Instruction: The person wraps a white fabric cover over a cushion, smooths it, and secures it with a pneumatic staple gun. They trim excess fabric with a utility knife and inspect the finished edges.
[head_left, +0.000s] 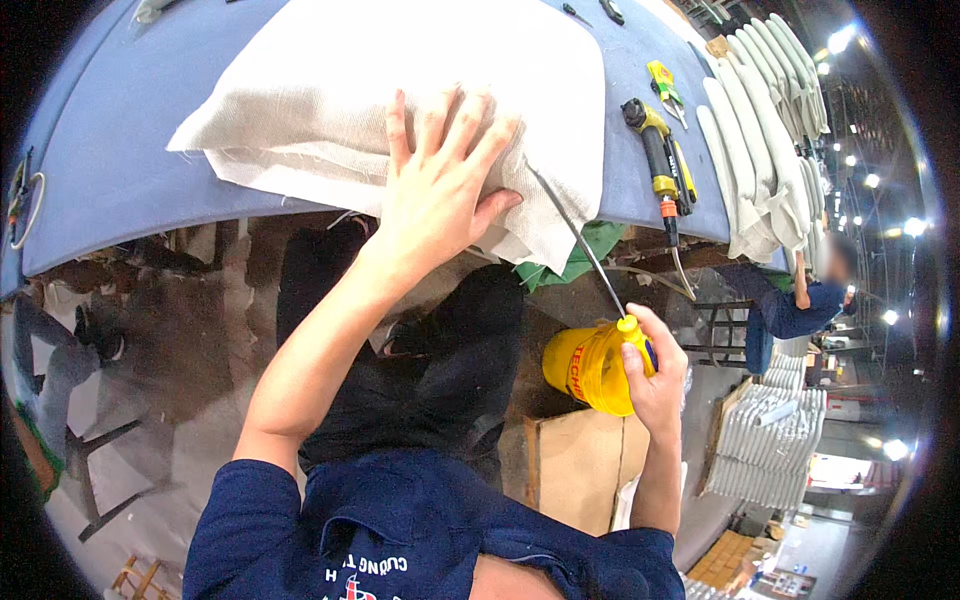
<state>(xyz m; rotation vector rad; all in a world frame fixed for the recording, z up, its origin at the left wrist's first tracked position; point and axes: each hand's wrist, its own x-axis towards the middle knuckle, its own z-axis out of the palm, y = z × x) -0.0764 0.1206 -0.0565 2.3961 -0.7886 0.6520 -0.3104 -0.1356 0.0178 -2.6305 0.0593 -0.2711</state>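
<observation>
A white, cushion-like piece covered in woven fabric lies at the front edge of a blue padded table. Its loose, frayed fabric edge hangs toward me. My left hand rests on the fabric with its fingers spread. Gripped in my right hand is a screwdriver with a yellow handle and a long thin metal shaft. The shaft slants up and left to the fabric, just right of my left hand. Whether its tip is under the cloth I cannot tell.
A yellow-and-black air tool with a hose lies right on the table, near a yellow-green hand tool. Below stand a yellow bucket and a cardboard box. White panels are stacked at right, where another person sits.
</observation>
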